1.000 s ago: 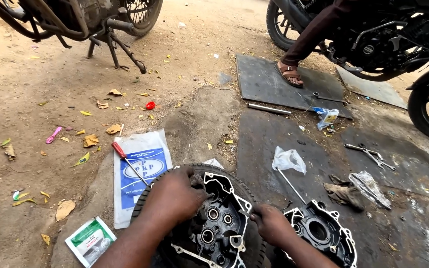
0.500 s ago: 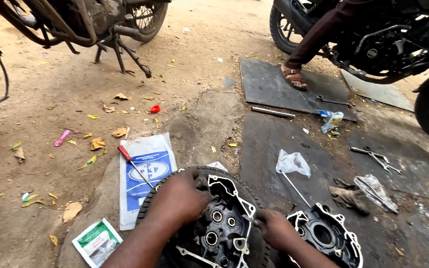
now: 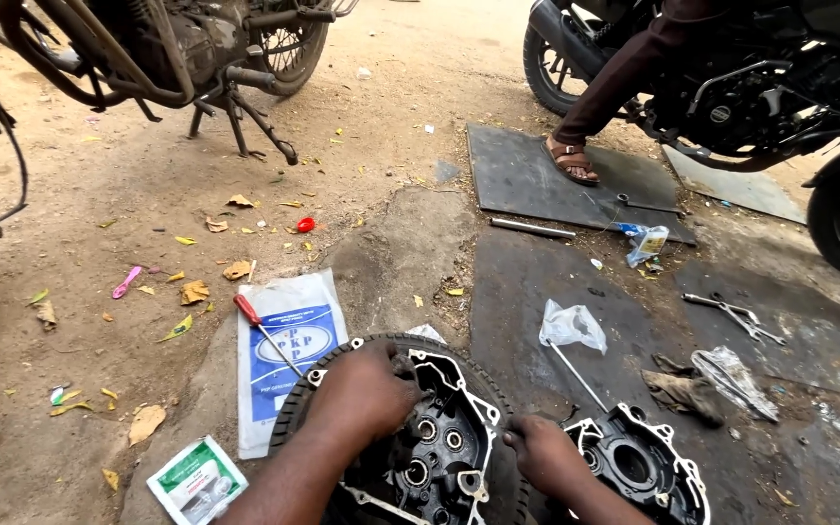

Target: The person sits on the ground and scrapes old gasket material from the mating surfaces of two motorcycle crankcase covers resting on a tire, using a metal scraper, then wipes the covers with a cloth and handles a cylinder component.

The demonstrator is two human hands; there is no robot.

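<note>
1. Resting on a black rubber tyre (image 3: 498,408) laid flat on the ground, the dark metal engine crankcase half (image 3: 435,452) sits at the 6 o'clock edge of the view.
2. The left hand (image 3: 367,389) lies palm-down on the crankcase's 10 o'clock rim, fingers curled over the edge; what the fingertips grip cannot be told.
3. The right hand (image 3: 542,452) presses against the casing's 3 o'clock side with fingers bent inward; how far it is closed cannot be told.
4. A second dark crankcase cover (image 3: 639,467) lies just beside the right hand, at 4 o'clock.
5. A red-handled screwdriver (image 3: 264,331) lies across a white-and-blue plastic bag (image 3: 289,355) at 9 o'clock of the tyre, its tip near the tyre rim.
6. A crumpled clear plastic bag (image 3: 571,326) lies at 1 o'clock.
7. A sandalled foot (image 3: 571,160) of another person rests on a dark mat (image 3: 527,175) at 12 o'clock.
</note>
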